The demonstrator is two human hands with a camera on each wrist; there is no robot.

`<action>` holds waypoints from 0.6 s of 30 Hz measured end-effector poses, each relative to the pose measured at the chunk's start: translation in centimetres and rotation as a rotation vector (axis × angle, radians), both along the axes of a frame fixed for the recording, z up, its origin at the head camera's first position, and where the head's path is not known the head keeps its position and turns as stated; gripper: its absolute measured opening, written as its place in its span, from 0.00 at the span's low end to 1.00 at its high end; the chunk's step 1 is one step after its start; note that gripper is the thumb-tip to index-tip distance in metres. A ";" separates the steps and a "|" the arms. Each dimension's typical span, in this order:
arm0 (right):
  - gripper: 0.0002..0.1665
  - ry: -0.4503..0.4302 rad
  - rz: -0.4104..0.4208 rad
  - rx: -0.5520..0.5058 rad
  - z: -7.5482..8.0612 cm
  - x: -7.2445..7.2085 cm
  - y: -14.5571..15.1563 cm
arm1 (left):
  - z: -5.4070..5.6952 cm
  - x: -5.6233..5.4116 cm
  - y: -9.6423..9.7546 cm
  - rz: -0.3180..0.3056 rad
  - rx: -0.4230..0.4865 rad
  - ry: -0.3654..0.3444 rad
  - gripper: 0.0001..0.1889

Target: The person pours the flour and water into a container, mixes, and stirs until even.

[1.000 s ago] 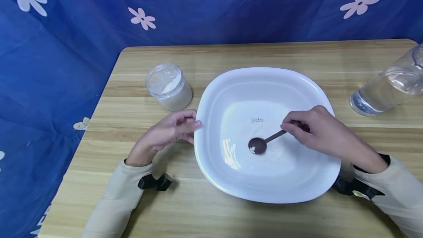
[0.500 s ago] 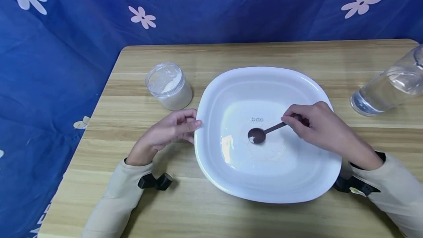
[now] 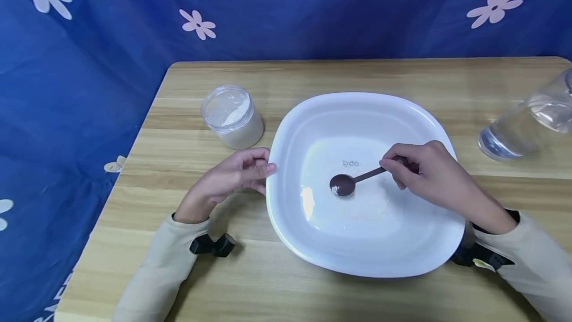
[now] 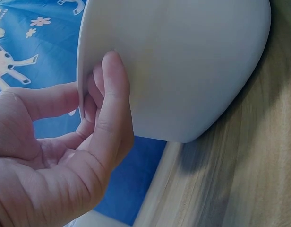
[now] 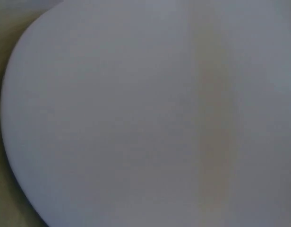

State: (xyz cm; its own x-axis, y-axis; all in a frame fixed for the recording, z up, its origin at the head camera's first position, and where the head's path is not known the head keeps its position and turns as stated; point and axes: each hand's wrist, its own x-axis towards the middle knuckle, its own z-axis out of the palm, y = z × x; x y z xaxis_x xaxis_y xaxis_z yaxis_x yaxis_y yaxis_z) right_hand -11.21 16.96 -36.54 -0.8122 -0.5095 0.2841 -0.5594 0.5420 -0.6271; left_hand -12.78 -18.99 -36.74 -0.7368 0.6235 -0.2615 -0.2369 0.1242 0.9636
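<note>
A white oval basin [image 3: 357, 101] marked "bdo" stands on the wooden table. At its left rim my left hand [image 3: 232, 175] pinches the edge, thumb on the inner side and fingers underneath, as the left wrist view also shows on the basin wall [image 4: 192, 66]. My right hand [image 3: 424, 175] reaches over the right rim and grips the handle of a dark brown spoon [image 3: 342, 185]. The spoon's bowl is low inside the basin, with a few white bits on it. Faint white residue lies on the basin floor. Only the basin's outer wall [image 5: 122, 113] fills the right wrist view.
An uncovered clear jar [image 3: 237, 120] of white powder stands behind my left hand. A clear glass vessel [image 3: 523, 123] with water stands at the right. The wooden table [image 3: 250, 282] meets a blue flowered cloth [image 3: 290, 14] behind and to the left.
My right hand has shifted the spoon's bowl slightly up and to the left inside the basin. My left hand keeps its hold on the rim. The head view has shifted slightly.
</note>
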 end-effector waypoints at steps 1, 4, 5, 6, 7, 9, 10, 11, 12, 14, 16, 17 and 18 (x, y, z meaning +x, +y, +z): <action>0.10 -0.006 0.005 0.004 0.1 0.0 -0.1 | 0.0 0.0 0.0 -0.002 0.001 0.001 0.03; 0.08 0.011 0.029 0.034 0.2 -0.2 -0.5 | -0.1 0.0 -0.1 -0.005 0.004 0.006 0.03; 0.08 0.018 0.036 0.045 0.2 -0.2 -0.6 | -0.2 0.0 -0.1 -0.006 0.005 0.006 0.03; 0.07 0.020 0.043 0.059 0.2 -0.2 -0.7 | -0.2 0.0 -0.1 -0.007 0.006 0.007 0.03; 0.06 0.017 0.050 0.071 0.3 -0.3 -0.8 | -0.3 0.1 -0.2 -0.007 0.006 0.007 0.03; 0.06 0.001 0.059 0.088 0.3 -0.3 -1.0 | -0.4 0.1 -0.2 -0.007 0.006 0.007 0.03; 0.05 -0.007 0.062 0.093 0.3 -0.3 -1.0 | -0.4 0.1 -0.3 -0.006 0.005 0.007 0.03; 0.05 -0.009 0.062 0.098 0.4 -0.3 -1.0 | -0.5 0.1 -0.3 -0.007 0.006 0.006 0.03; 0.06 -0.009 0.062 0.098 0.4 -0.4 -1.0 | -0.5 0.1 -0.3 -0.007 0.007 0.006 0.03; 0.06 -0.001 0.058 0.094 0.5 -0.4 -0.9 | -0.5 0.1 -0.3 -0.009 0.011 0.005 0.03; 0.06 0.008 0.054 0.087 0.5 -0.5 -0.8 | -0.5 0.1 -0.2 -0.009 0.015 0.005 0.03; 0.06 0.011 0.050 0.084 0.5 -0.6 -0.8 | -0.6 0.0 -0.2 -0.011 0.017 0.004 0.03; 0.06 0.008 0.049 0.080 0.6 -0.7 -0.8 | -0.6 0.0 -0.1 -0.012 0.017 0.004 0.03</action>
State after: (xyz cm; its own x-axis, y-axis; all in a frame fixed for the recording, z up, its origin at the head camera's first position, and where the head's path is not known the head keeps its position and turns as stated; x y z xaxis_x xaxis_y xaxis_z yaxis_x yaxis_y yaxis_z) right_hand -11.88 16.14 -35.95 -0.7835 -0.5702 0.2471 -0.5913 0.5616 -0.5788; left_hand -12.79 -19.10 -37.29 -0.7303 0.6365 -0.2481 -0.2318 0.1107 0.9664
